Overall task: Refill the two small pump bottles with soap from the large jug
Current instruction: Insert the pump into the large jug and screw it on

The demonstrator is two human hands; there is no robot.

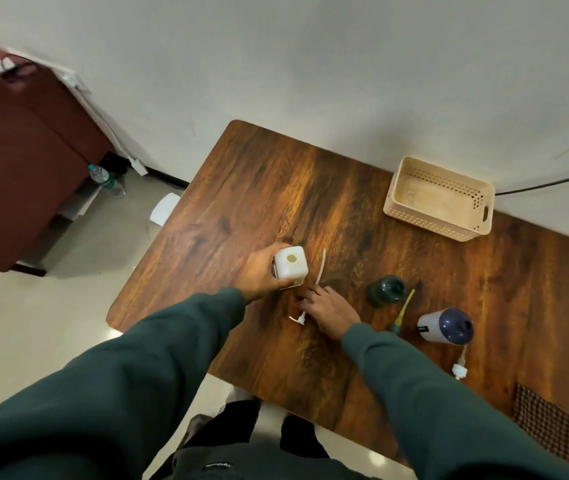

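Note:
My left hand (pixel 259 275) grips a white square bottle (pixel 290 266) that stands upright on the wooden table (pixel 276 188), its round neck uncapped. Just right of it, my right hand (pixel 328 308) rests on the table and holds a white pump (pixel 299 319), whose long tube (pixel 321 268) points away from me. A dark green bottle (pixel 385 291) stands open further right. Beside it lies a pump with a yellow tube (pixel 403 311). A white bottle with a navy top (pixel 445 325) stands open at the right, with another white pump (pixel 459 369) lying near it.
A beige perforated basket (pixel 439 199) sits at the table's far right by the wall. A checked cloth (pixel 546 420) lies at the near right corner. Left of the table are a maroon cabinet (pixel 16 150) and a water bottle (pixel 106 180) on the floor.

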